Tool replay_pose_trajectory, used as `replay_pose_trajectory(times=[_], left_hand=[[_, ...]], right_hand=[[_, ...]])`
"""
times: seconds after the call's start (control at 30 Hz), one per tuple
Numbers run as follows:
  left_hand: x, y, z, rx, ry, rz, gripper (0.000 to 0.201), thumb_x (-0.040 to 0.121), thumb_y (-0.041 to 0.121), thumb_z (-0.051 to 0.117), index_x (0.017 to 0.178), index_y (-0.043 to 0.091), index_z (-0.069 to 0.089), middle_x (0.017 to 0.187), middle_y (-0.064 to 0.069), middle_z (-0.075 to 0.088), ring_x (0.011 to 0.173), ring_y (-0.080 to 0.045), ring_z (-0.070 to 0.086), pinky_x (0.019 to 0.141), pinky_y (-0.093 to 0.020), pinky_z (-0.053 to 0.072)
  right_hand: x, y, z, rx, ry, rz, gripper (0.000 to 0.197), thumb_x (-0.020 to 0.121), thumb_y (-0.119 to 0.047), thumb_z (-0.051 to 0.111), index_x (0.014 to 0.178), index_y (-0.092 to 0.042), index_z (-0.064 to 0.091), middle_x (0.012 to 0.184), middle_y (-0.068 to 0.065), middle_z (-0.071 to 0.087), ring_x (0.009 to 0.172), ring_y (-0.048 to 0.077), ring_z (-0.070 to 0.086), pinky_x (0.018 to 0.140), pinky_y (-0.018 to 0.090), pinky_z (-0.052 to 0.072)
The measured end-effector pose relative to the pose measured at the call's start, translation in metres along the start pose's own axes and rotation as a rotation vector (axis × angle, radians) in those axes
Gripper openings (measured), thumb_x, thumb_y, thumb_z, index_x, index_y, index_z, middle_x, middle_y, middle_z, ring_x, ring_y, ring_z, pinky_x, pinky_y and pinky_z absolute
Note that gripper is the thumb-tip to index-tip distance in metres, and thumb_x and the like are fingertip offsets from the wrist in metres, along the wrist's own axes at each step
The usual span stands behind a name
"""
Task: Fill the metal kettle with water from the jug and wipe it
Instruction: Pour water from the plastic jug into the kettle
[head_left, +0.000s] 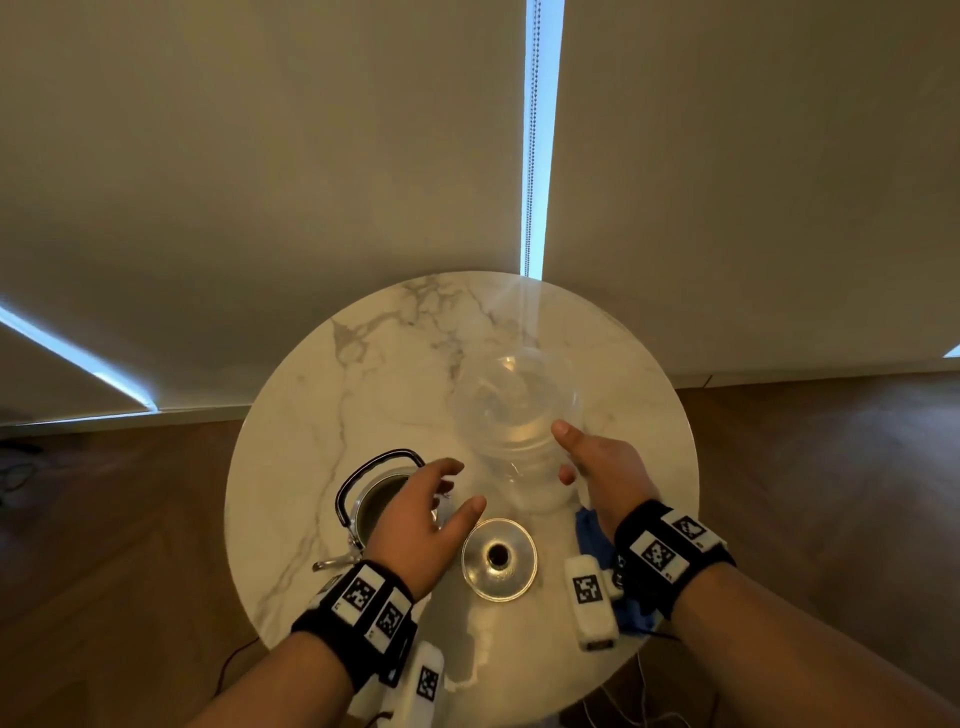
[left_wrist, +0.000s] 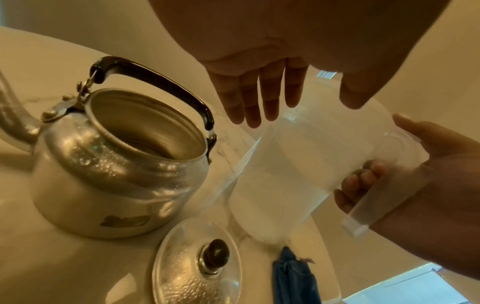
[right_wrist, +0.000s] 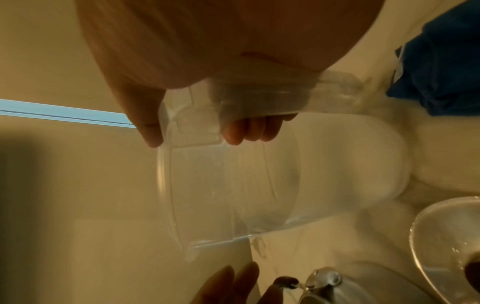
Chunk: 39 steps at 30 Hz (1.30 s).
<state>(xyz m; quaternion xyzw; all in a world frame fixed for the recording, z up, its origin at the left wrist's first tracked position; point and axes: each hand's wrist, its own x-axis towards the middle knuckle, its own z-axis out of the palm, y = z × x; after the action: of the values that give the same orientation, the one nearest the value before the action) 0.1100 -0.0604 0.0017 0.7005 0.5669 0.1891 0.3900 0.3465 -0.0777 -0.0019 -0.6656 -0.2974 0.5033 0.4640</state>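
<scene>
Head view: a round marble table, white with grey veins, carries everything in its near half. At 8 o'clock stands the kettle, dull hammered metal with a curved spout and a dark arched handle, its wide mouth uncovered. The left hand hovers above the kettle's right side, fingers straight and spread, holding nothing; the left wrist view shows its fingertips close to the jug's rim. At 6 o'clock the lid lies flat, a shiny dimpled disc with a dark round knob, just beside the kettle. Centre-right, the jug, clear ribbed plastic and nearly see-through, is tipped. The right hand grips its flat clear handle, fingers curled round it, thumb along the rim. At 4 o'clock a crumpled blue cloth lies near the table's edge, partly under that wrist. Bare marble runs from 9 to 2 o'clock.
</scene>
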Motion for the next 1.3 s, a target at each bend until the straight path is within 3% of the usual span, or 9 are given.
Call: replay_pose_trajectory(times=[0.07, 0.23, 0.33, 0.5, 0.6, 0.77, 1.0, 1.13, 1.3], left_hand=[[0.000, 0.001, -0.004, -0.071, 0.008, 0.004, 0.049, 0.077, 0.068, 0.053, 0.121, 0.045, 0.048, 0.114, 0.020, 0.060, 0.107, 0.003, 0.059, 0.095, -0.032, 0.053], [-0.011, 0.004, -0.015, -0.505, -0.051, 0.015, 0.071, 0.078, 0.081, 0.034, 0.131, 0.037, 0.049, 0.128, 0.016, 0.060, 0.121, 0.000, 0.056, 0.109, -0.036, 0.043], [-0.021, 0.000, -0.021, -0.767, -0.131, -0.075, 0.068, 0.084, 0.073, 0.035, 0.137, 0.032, 0.050, 0.132, 0.011, 0.060, 0.127, -0.007, 0.054, 0.113, -0.043, 0.037], [-0.047, -0.015, -0.027, -0.835, -0.238, -0.058, 0.055, 0.094, 0.055, 0.041, 0.143, 0.031, 0.042, 0.137, 0.003, 0.057, 0.129, -0.017, 0.054, 0.110, -0.049, 0.039], [-0.063, -0.025, -0.028, -0.906, -0.248, -0.063, 0.051, 0.093, 0.048, 0.048, 0.140, 0.029, 0.046, 0.133, 0.000, 0.061, 0.124, -0.020, 0.059, 0.107, -0.051, 0.042], [-0.079, -0.041, -0.018, -0.979, -0.282, -0.199, 0.056, 0.086, 0.057, 0.055, 0.135, 0.030, 0.051, 0.130, -0.002, 0.063, 0.124, -0.026, 0.058, 0.106, -0.055, 0.041], [-0.086, -0.052, -0.008, -1.010, -0.258, -0.405, 0.048, 0.078, 0.065, 0.057, 0.118, 0.040, 0.061, 0.121, 0.006, 0.069, 0.115, -0.015, 0.064, 0.101, -0.042, 0.050], [-0.088, -0.055, -0.002, -1.050, -0.192, -0.503, 0.047, 0.084, 0.060, 0.055, 0.123, 0.034, 0.059, 0.117, 0.007, 0.070, 0.114, -0.016, 0.064, 0.099, -0.039, 0.051], [-0.084, -0.052, -0.005, -1.095, -0.147, -0.570, 0.033, 0.092, 0.053, 0.050, 0.113, 0.032, 0.063, 0.110, 0.006, 0.073, 0.111, -0.020, 0.066, 0.099, -0.041, 0.051]], right_hand=[[-0.014, -0.001, -0.004, 0.008, -0.014, -0.007, 0.071, 0.075, -0.071, 0.066, 0.073, 0.001, 0.064, 0.074, 0.011, 0.065, 0.079, 0.030, 0.060, 0.080, 0.039, 0.048], [-0.058, -0.003, 0.000, 0.005, -0.073, -0.026, 0.070, 0.067, -0.077, 0.072, 0.068, -0.008, 0.066, 0.076, 0.013, 0.065, 0.086, 0.036, 0.062, 0.103, 0.063, 0.044], [-0.090, 0.000, 0.014, 0.089, -0.062, -0.021, 0.072, 0.060, -0.073, 0.080, 0.074, -0.004, 0.065, 0.075, 0.015, 0.060, 0.075, 0.033, 0.059, 0.090, 0.054, 0.049], [-0.136, 0.012, 0.038, 0.090, -0.011, 0.043, 0.087, 0.044, -0.081, 0.080, 0.072, -0.001, 0.062, 0.066, 0.017, 0.051, 0.061, 0.028, 0.047, 0.065, 0.038, 0.043], [-0.155, 0.017, 0.046, 0.025, -0.002, -0.011, 0.092, 0.045, -0.086, 0.076, 0.066, 0.002, 0.060, 0.066, 0.019, 0.049, 0.058, 0.028, 0.044, 0.062, 0.037, 0.042], [-0.173, 0.015, 0.050, -0.016, -0.032, -0.038, 0.071, 0.048, -0.084, 0.077, 0.048, -0.016, 0.055, 0.055, 0.011, 0.050, 0.056, 0.026, 0.044, 0.066, 0.044, 0.041], [-0.163, 0.018, 0.052, -0.163, -0.049, 0.003, 0.079, 0.050, -0.088, 0.072, 0.051, -0.012, 0.052, 0.055, 0.014, 0.051, 0.053, 0.025, 0.047, 0.063, 0.043, 0.044], [-0.149, 0.023, 0.053, -0.218, -0.033, 0.066, 0.085, 0.042, -0.090, 0.073, 0.064, -0.009, 0.065, 0.057, 0.007, 0.060, 0.057, 0.026, 0.053, 0.064, 0.042, 0.047], [-0.141, 0.017, 0.060, -0.246, -0.036, 0.083, 0.072, 0.057, -0.079, 0.076, 0.067, -0.009, 0.066, 0.058, 0.007, 0.061, 0.057, 0.023, 0.052, 0.062, 0.039, 0.047]])
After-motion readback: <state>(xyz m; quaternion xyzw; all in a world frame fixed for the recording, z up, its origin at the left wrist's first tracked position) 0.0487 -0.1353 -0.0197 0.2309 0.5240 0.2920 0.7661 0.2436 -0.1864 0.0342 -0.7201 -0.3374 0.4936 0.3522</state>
